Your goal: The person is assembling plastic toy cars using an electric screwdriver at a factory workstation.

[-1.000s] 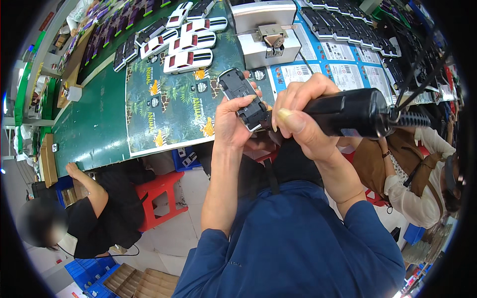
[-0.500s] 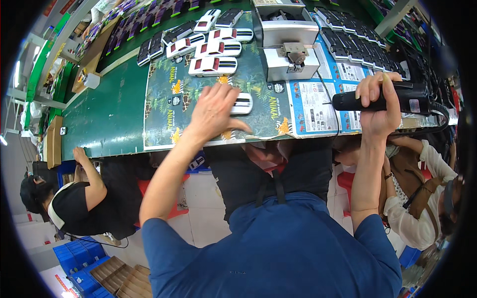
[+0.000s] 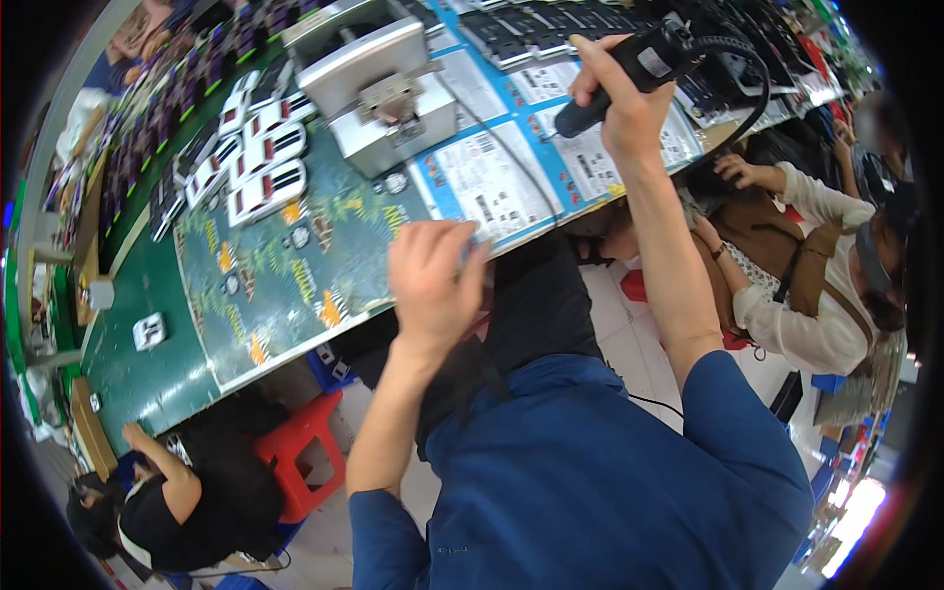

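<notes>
My right hand [image 3: 631, 110] is wrapped round a black electric screwdriver [image 3: 582, 118], raised over the printed sheets on the right, its rounded front end pointing left and down. Close to the table's front edge is my left hand [image 3: 433, 280], fingers curled together; anything inside them is hidden. A white toy car [image 3: 150, 331] sits alone on the green tabletop at the far left. Several white toy cars [image 3: 267, 192] with dark stripes and red windows stand grouped beyond my left hand, with black ones [image 3: 165, 205] beside them.
A metal box-shaped device [image 3: 393, 113] stands mid-table. Rows of black car parts [image 3: 521, 37] lie at the back right. A cable [image 3: 767, 88] loops from the screwdriver. Co-workers sit at left and right; a red stool [image 3: 303, 457] stands on the floor.
The white car that was under my left hand is now at the far left of the table. My left hand has drawn to the table edge and curled. The view has turned rightward.
</notes>
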{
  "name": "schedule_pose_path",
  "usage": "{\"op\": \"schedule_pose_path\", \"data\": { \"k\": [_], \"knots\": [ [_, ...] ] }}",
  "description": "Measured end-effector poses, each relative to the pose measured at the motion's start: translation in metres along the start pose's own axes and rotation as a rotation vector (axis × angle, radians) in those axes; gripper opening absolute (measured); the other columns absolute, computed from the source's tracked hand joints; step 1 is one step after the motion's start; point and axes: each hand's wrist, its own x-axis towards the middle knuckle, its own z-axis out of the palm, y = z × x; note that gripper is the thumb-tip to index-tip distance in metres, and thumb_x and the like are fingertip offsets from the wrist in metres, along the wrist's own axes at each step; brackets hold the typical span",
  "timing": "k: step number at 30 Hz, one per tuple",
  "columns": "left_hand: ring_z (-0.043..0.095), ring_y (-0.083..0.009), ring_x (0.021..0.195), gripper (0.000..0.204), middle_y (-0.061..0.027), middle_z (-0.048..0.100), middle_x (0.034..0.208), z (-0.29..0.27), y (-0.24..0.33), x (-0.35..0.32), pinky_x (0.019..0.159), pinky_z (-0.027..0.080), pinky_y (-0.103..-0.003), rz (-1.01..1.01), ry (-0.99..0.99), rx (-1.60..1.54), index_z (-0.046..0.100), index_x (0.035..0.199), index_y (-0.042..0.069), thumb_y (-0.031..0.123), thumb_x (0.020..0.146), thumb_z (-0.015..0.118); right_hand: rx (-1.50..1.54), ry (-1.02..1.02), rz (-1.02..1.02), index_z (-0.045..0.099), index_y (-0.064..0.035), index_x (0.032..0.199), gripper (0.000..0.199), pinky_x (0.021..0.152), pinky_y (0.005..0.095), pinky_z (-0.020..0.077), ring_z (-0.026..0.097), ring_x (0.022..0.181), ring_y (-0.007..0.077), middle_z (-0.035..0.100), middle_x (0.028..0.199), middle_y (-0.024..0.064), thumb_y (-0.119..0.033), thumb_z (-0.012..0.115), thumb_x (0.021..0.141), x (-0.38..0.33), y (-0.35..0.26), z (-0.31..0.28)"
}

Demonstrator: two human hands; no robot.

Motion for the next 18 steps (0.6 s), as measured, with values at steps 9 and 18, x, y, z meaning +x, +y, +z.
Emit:
{"op": "schedule_pose_path", "data": {
  "k": [9,18],
  "knots": [
    [0.053,-0.0236,0.089,0.023,-0.0026,0.057,0.091,0.072,0.039,0.044,0.076,0.036,-0.04,0.131,-0.23,0.139,0.07,0.088,0.011,0.02,0.07,0.081,-0.019,-0.011,-0.005,0.065,-0.0002,0.083,0.013,0.05,0.0228,0.0446,0.054,0.047,0.0095,0.058,0.056,0.0028,-0.008,0.074,0.084,0.0,-0.006,-0.01],
    [0.053,-0.0244,0.083,0.013,-0.0035,0.055,0.084,0.079,0.029,0.041,0.075,0.035,-0.039,0.148,-0.289,0.083,0.067,0.081,0.009,0.015,0.074,0.077,0.057,-0.003,0.003,0.067,-0.0038,0.073,0.02,0.046,0.0188,0.0399,0.054,0.046,0.0044,0.06,0.054,-0.001,-0.017,0.081,0.081,0.002,-0.001,-0.015]
  ]
}}
